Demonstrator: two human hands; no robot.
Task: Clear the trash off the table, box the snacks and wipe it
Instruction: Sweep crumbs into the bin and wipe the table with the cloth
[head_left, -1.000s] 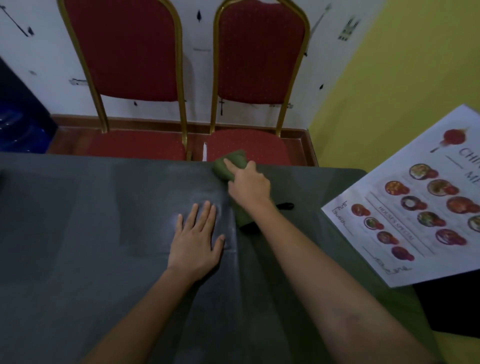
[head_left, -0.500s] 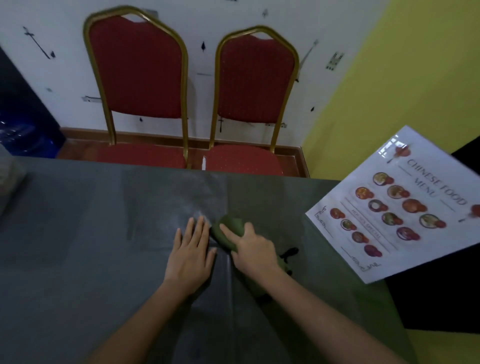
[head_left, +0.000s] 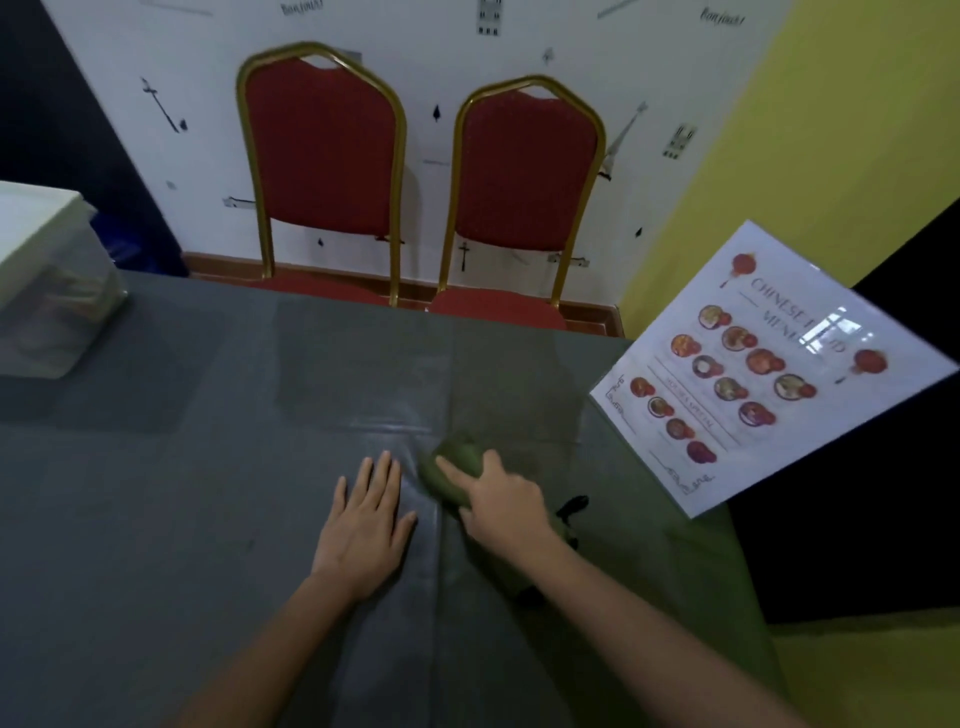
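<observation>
step: wiping, trash/snacks look done
R hand (head_left: 501, 506): grips green cloth (head_left: 457, 467), pulled back from far edge to table (head_left: 156, 493) center vs 1 s ago
L hand (head_left: 366, 522): flat, fingers spread, stays bracing tablecloth
box (head_left: 44, 270): far left
menu (head_left: 769, 364): right edge

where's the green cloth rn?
Head view: the green cloth lies on the dark table, right of centre, under the right hand, which grips it beside the flat left hand.
</observation>
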